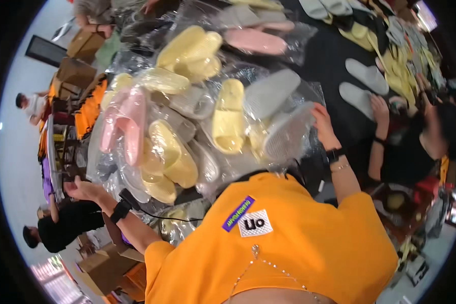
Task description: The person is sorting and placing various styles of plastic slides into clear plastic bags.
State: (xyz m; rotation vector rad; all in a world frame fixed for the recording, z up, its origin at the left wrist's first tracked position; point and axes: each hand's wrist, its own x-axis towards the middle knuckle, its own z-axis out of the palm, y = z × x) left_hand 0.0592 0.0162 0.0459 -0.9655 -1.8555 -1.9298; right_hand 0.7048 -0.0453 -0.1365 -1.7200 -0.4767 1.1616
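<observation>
A pile of slippers in clear plastic bags spreads in front of me. At its right side my right hand (323, 124) has its fingers closed at the edge of a clear bag with grey slippers (289, 133) in it. My left hand (83, 190) is off the pile's left edge, fingers apart, with nothing visible in it. The bagged pink slippers (125, 126) are the nearest pair to it. Yellow slippers (172, 157) lie beside these, and another yellow slipper (228, 116) rests mid-pile, under shiny film.
To my right, a co-worker's hand (380, 109) touches one of two loose grey slippers (357, 99) on the dark table (324, 55). Farther back lies a heap of yellow and grey slippers (400, 61). Cardboard boxes (76, 73) stand at the left, with people beyond.
</observation>
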